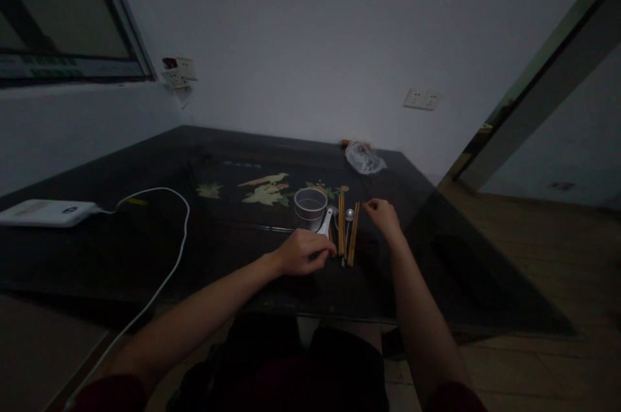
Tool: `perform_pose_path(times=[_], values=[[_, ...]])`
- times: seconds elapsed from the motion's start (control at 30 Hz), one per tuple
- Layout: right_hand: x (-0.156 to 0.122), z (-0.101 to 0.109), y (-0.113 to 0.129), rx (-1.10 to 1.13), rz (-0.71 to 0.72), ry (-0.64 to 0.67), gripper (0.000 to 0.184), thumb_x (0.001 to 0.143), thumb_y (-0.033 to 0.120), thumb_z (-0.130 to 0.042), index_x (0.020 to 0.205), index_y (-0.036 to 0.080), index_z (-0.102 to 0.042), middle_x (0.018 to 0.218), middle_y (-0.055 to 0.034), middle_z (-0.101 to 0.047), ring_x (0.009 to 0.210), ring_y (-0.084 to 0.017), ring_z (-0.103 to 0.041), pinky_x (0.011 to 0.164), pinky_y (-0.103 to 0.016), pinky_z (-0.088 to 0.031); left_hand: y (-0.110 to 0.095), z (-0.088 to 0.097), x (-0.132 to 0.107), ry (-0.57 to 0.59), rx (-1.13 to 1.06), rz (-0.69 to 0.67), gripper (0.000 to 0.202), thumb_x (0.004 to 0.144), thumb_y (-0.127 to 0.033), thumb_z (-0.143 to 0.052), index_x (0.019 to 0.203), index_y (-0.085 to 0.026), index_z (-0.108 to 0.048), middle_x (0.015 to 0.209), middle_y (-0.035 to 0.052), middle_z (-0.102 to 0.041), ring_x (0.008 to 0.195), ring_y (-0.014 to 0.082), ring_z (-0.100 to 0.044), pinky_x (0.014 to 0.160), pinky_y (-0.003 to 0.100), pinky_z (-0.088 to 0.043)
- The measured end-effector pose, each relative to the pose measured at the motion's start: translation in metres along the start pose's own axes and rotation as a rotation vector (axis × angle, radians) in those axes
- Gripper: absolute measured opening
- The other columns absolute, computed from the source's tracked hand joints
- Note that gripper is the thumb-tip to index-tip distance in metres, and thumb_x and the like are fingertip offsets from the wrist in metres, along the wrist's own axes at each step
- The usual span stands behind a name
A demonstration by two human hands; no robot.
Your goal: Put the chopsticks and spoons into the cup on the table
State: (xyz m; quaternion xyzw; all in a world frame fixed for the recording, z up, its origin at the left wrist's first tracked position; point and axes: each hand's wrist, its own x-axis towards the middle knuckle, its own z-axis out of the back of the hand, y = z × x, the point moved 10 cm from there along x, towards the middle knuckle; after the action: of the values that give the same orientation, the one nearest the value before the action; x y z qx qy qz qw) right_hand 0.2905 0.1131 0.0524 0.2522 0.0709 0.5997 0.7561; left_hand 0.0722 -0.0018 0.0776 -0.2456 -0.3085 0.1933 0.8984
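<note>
My left hand (303,252) rests low over the table with its fingers bent, its fingertips beside the lower ends of the chopsticks. A white spoon (326,223) runs down behind that hand, so I cannot make out whether the fingers grip it. Several wooden chopsticks (341,224) lie side by side, pointing away from me. Among them is a metal spoon (350,214) with a shiny round bowl. Just right of the chopsticks' far ends is my right hand (382,215), fingers curled together, nothing visible in them. A clear round tub (310,200) stands left of the chopsticks.
The dark table (233,263) carries a bird-and-flower print (266,192). A crumpled clear plastic bag (363,158) lies near the wall. On the left, a white power bank (48,213) has a white cable (184,234) trailing over the front edge. Wall sockets (421,99) are behind.
</note>
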Motion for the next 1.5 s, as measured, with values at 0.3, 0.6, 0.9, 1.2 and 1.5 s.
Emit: perform_pose_path(times=[0.3, 0.6, 0.9, 1.2, 1.5], values=[[-0.009, -0.028, -0.002, -0.116, 0.015, 0.163, 0.019, 0.077, 0.037, -0.06, 0.081, 0.018, -0.062, 0.08, -0.0077, -0.068, 0.075, -0.019, -0.062, 0.059, -0.024, -0.037, -0.027, -0.046, 0.005, 0.123, 0.162, -0.248, 0.029, 0.085, -0.021, -0.045, 0.109, -0.021, -0.061, 0.112, 0.0111, -0.062, 0.107, 0.0223, -0.055, 0.094, 0.036, -0.042], [-0.017, -0.046, 0.004, -0.178, 0.0, 0.268, 0.025, 0.081, 0.04, -0.054, 0.093, 0.018, -0.055, 0.095, -0.0112, -0.067, 0.088, -0.023, -0.064, 0.067, -0.027, -0.042, -0.011, -0.059, 0.006, 0.177, 0.284, -0.239, 0.031, 0.088, -0.024, -0.046, 0.118, -0.018, -0.054, 0.13, 0.011, -0.052, 0.123, 0.0217, -0.045, 0.107, 0.041, -0.033], [-0.027, -0.04, 0.01, -0.259, -0.055, 0.283, 0.036, 0.081, 0.031, -0.052, 0.112, 0.014, -0.05, 0.111, -0.0176, -0.063, 0.103, -0.031, -0.061, 0.079, -0.037, -0.046, -0.005, -0.07, 0.005, 0.266, 0.332, -0.216, 0.039, 0.088, -0.027, -0.047, 0.127, -0.02, -0.049, 0.135, 0.0098, -0.049, 0.13, 0.0231, -0.038, 0.109, 0.045, -0.029], [-0.032, -0.034, 0.017, -0.363, -0.06, 0.159, 0.037, 0.086, 0.026, -0.046, 0.12, 0.01, -0.044, 0.11, -0.021, -0.061, 0.102, -0.03, -0.061, 0.08, -0.039, -0.047, -0.002, -0.073, 0.004, 0.294, 0.331, -0.185, 0.041, 0.088, -0.027, -0.047, 0.129, -0.023, -0.049, 0.136, 0.0079, -0.05, 0.131, 0.0231, -0.037, 0.11, 0.046, -0.026], [-0.031, -0.031, 0.018, -0.357, -0.056, 0.109, 0.039, 0.083, 0.025, -0.054, 0.117, 0.011, -0.043, 0.106, -0.0207, -0.063, 0.099, -0.031, -0.063, 0.08, -0.038, -0.047, -0.003, -0.074, 0.004, 0.308, 0.327, -0.188, 0.044, 0.088, -0.027, -0.047, 0.132, -0.025, -0.045, 0.138, 0.0071, -0.047, 0.132, 0.0226, -0.036, 0.11, 0.045, -0.026]])
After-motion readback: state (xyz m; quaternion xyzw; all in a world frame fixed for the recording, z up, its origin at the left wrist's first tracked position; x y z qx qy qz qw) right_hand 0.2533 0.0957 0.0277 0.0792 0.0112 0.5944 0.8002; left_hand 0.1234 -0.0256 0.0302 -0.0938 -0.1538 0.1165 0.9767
